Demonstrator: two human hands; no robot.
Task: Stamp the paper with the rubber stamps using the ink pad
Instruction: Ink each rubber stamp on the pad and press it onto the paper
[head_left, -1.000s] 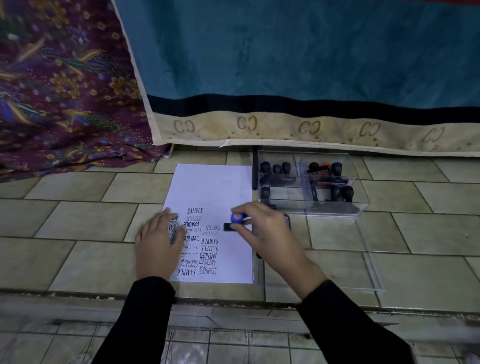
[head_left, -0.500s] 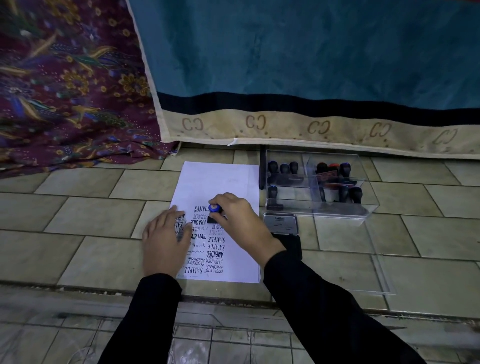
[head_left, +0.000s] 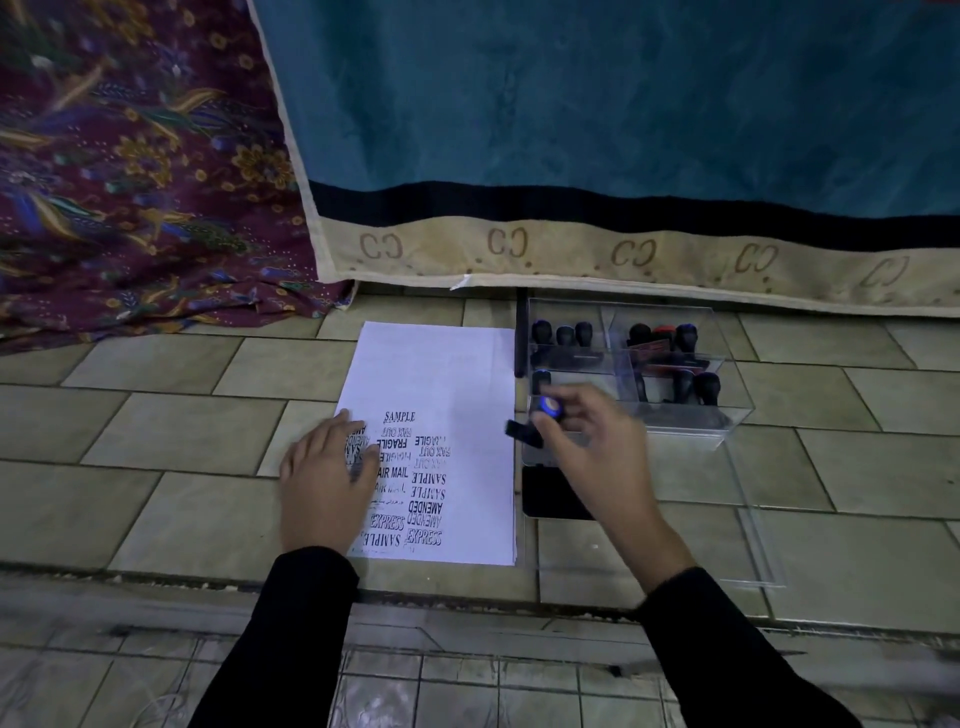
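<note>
Several stamps (head_left: 564, 335) stand in the clear box (head_left: 730, 413) beside the paper (head_left: 441, 371).

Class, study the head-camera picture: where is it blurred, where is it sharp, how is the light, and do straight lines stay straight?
Head view: the right hand and its blue-capped stamp are smeared by motion. The left hand and the print on the paper are sharp. The light is dim and even, with no hard shadows. The joints between the floor tiles bow slightly because of the wide lens.
</note>
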